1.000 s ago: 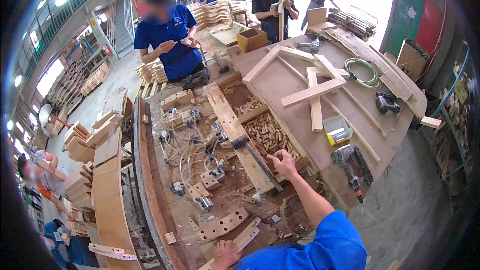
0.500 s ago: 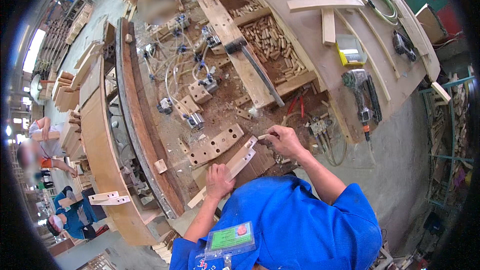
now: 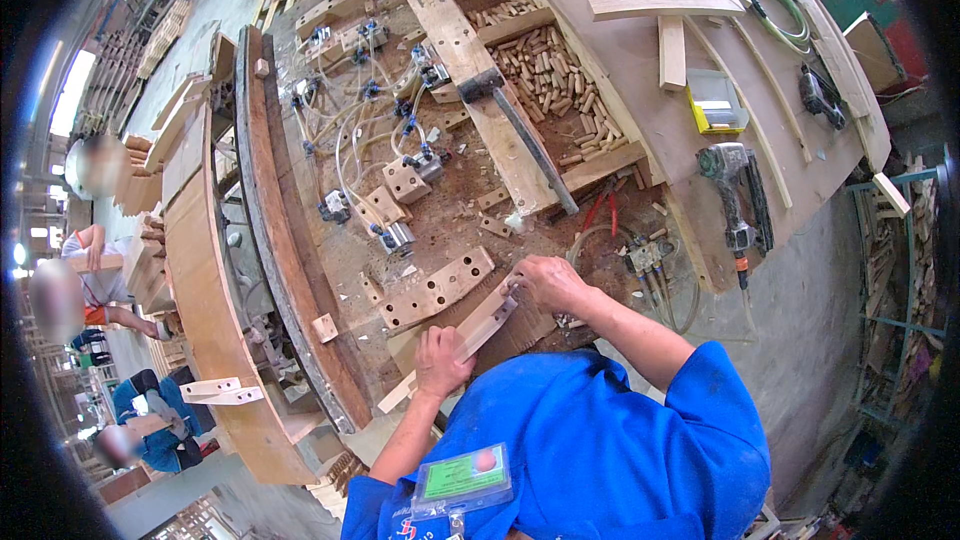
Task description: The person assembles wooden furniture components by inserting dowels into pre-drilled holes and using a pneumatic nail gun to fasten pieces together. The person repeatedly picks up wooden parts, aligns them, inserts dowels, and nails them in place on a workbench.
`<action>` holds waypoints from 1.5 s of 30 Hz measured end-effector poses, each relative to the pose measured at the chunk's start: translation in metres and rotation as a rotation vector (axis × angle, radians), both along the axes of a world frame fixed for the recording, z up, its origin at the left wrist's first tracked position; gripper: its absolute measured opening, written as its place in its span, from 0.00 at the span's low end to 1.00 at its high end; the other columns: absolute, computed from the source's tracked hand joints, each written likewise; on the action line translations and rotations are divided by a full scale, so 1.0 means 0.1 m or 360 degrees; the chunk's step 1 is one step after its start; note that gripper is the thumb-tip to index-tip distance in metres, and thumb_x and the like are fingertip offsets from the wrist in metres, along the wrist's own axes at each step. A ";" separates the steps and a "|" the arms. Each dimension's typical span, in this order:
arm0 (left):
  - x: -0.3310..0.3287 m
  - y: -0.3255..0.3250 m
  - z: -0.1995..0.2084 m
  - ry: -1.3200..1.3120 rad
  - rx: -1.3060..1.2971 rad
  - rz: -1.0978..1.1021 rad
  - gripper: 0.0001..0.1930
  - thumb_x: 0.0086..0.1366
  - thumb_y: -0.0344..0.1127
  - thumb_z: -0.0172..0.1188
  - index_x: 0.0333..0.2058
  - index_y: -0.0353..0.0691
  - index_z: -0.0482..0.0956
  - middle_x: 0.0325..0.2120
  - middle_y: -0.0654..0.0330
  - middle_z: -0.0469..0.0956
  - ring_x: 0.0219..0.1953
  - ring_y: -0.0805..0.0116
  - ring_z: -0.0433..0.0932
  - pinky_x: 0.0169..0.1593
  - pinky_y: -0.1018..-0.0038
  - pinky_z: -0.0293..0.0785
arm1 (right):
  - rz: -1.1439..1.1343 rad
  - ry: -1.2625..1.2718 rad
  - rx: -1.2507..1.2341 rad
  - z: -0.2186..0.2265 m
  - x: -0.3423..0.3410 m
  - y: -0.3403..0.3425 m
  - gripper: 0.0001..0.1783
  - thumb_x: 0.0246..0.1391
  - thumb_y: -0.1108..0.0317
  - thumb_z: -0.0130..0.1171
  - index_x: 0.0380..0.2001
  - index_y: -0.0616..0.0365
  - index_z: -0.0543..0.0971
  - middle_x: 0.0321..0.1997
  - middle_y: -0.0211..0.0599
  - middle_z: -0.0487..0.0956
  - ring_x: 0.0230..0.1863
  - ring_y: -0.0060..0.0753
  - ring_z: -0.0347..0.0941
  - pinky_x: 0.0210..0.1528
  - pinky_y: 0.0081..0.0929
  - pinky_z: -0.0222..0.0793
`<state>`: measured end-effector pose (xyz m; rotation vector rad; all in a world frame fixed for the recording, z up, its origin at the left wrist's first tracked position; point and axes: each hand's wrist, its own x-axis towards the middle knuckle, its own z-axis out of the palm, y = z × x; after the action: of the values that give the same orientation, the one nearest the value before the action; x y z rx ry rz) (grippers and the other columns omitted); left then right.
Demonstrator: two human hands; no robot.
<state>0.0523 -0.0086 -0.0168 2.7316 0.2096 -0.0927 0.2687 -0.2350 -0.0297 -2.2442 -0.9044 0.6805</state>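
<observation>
My left hand [image 3: 442, 362] is closed round the near part of a pale wooden piece [image 3: 482, 328] with drilled holes, which lies slantwise in front of me. At its far end, my right hand [image 3: 552, 285] is in a pinch at the drilled holes. The small wooden dowel seen in those fingers earlier is now hidden behind them. Just beyond lies a thicker wooden block [image 3: 437, 290] with several dark holes, touched by neither hand. Ridged brown cardboard [image 3: 520, 338] shows beneath the held piece.
Clamps with clear hoses [image 3: 385, 175] spread over the bench. A bin of dowels [image 3: 548, 75] stands beyond, a hammer [image 3: 520, 130] lying along its board. On the right are red-handled pliers [image 3: 602, 210], a nail gun [image 3: 735, 195] and a yellow box [image 3: 715, 103]. Other people work at far left.
My right hand has moved left and slightly nearer, bringing the dowel from beside the wooden piece onto its drilled end. My left hand keeps its hold. The view has shifted a little.
</observation>
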 end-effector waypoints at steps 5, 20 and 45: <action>0.01 0.02 0.01 0.0030 -0.0017 -0.0003 0.32 0.47 0.44 0.78 0.50 0.42 0.74 0.42 0.52 0.72 0.47 0.46 0.75 0.49 0.52 0.75 | 0.0102 -0.0053 0.0098 -0.10 0.09 0.08 0.12 0.63 0.61 0.59 0.41 0.58 0.81 0.40 0.53 0.85 0.46 0.62 0.83 0.48 0.55 0.78; 0.00 0.07 0.18 0.0080 -0.0043 -0.0037 0.31 0.49 0.48 0.75 0.49 0.44 0.74 0.42 0.52 0.72 0.47 0.47 0.75 0.47 0.50 0.74 | 0.0118 -0.0018 0.0004 -0.14 0.00 0.22 0.14 0.63 0.60 0.61 0.34 0.63 0.78 0.33 0.60 0.83 0.39 0.69 0.81 0.43 0.59 0.77; 0.11 -0.32 0.85 -0.0761 -0.0903 -0.0212 0.36 0.63 0.44 0.77 0.60 0.37 0.64 0.50 0.46 0.78 0.53 0.46 0.81 0.55 0.54 0.79 | -0.0556 0.0985 0.1341 0.71 -1.41 0.28 0.43 0.61 0.61 0.74 0.72 0.61 0.64 0.66 0.41 0.77 0.64 0.36 0.77 0.70 0.39 0.71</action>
<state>0.0633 -0.0403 0.0682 2.1202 -0.1208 0.4006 0.1276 -0.2069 0.0413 -1.2710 -0.3561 0.6145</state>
